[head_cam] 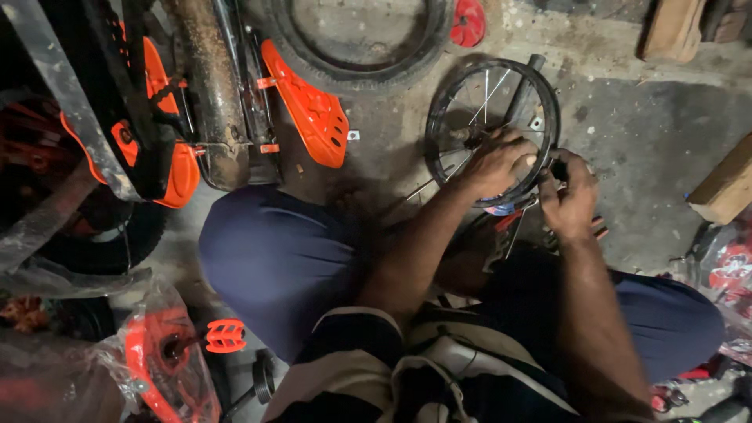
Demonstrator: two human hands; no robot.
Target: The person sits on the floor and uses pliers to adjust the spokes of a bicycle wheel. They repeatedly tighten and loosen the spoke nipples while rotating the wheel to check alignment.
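A small black spoked bicycle wheel [470, 102] stands on the concrete floor in front of my knees. My left hand [497, 160] rests on its spokes near the hub, fingers curled around the axle area. My right hand [570, 194] is closed around a dark tool or part at the wheel's right rim; what it is I cannot make out. A red part [509, 219] peeks out just below the wheel, between my hands.
A loose black tyre [352, 74] lies at the top centre. Orange plastic bike parts [313, 110] and a rusty frame tube [211, 94] sit at the left. Wrapped orange parts [164, 360] and a pedal [225, 335] lie bottom left. Wooden blocks [724, 188] are at right.
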